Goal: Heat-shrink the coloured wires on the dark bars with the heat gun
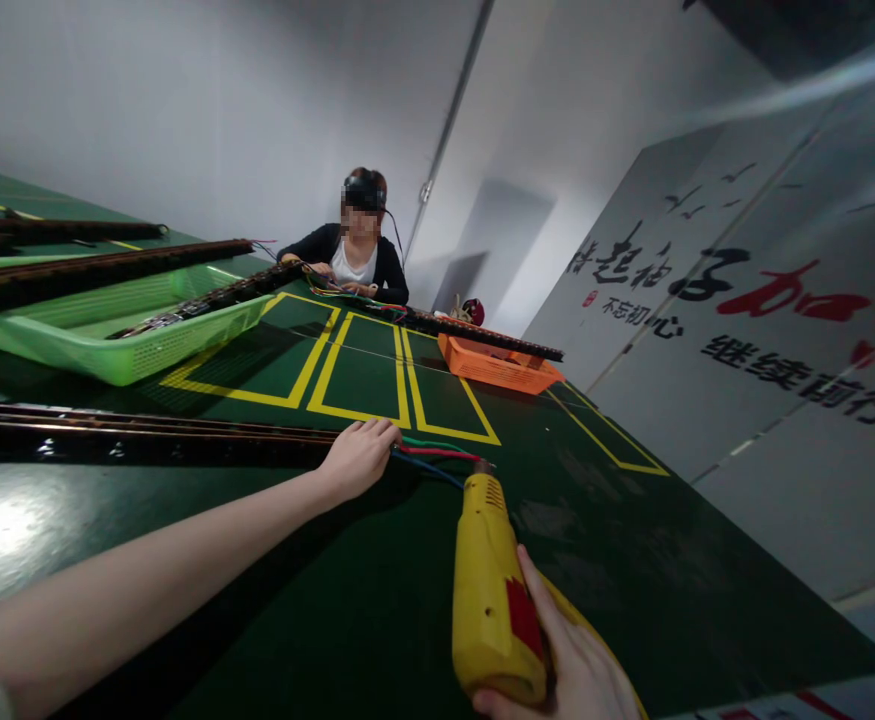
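Note:
My left hand [358, 458] is closed over the right end of a long dark strip [144, 435] that lies across the green table [377, 600]. Red, green and blue wires [437, 455] stick out of that end, just past my fingers. My right hand [572, 665] grips a yellow electric screwdriver [491, 590] with a red patch on its side. Its tip [483, 467] points away from me and sits close to the wire ends.
A light green basket [122, 335] holding long dark strips stands at the left. An orange basket [497, 365] with another strip across it is further back. Yellow tape marks boxes [362, 380] on the table. A person [354, 255] sits at the far end.

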A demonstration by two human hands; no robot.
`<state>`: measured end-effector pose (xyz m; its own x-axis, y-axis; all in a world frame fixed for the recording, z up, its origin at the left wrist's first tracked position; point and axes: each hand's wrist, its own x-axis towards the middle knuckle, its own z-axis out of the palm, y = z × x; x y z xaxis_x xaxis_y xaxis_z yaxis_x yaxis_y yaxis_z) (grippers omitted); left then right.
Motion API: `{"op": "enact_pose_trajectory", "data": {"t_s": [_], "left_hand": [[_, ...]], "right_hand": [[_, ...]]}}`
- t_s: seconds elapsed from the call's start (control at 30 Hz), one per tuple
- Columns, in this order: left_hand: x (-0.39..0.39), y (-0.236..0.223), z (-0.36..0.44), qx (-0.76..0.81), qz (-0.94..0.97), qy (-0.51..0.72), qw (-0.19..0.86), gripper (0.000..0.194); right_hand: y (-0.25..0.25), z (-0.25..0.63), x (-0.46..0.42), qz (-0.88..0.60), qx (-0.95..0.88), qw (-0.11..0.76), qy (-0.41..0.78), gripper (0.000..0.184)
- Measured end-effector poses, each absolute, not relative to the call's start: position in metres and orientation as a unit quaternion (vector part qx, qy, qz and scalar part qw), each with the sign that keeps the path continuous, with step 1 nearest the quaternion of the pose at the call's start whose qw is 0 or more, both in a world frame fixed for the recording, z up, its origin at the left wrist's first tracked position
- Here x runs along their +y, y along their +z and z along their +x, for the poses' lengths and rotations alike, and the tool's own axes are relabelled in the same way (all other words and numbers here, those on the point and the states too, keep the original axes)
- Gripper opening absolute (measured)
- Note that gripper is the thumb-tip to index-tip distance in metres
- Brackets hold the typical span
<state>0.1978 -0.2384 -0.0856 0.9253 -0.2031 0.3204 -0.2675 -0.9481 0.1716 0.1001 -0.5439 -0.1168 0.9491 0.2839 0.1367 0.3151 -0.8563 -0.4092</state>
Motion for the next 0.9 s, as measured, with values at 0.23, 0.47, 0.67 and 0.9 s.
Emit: {"op": "enact_pose_trajectory", "data": {"t_s": [0.23,0.47,0.67,0.9], "left_hand": [[-0.24,-0.081,0.196,-0.116,0.978,0.149,0.087,0.029],[-0.24,-0.086,0.197,-0.125,0.977,0.161,0.061,0.03],[-0.237,-0.09,0.2,-0.134,0.975,0.167,0.051,0.031],[-0.237,-0.088,0.2,-0.134,0.978,0.153,0.047,0.035]], "right_hand": [[-0.116,0.095,-0.532,-0.97,-0.144,0.178,-0.08,0.105],[-0.123,0.079,-0.495,-0.956,-0.177,0.148,-0.181,0.126],[-0.125,0.079,-0.469,-0.904,-0.33,0.158,-0.223,0.127],[-0.129,0.075,-0.466,-0.925,-0.265,0.202,-0.183,0.131]]}}
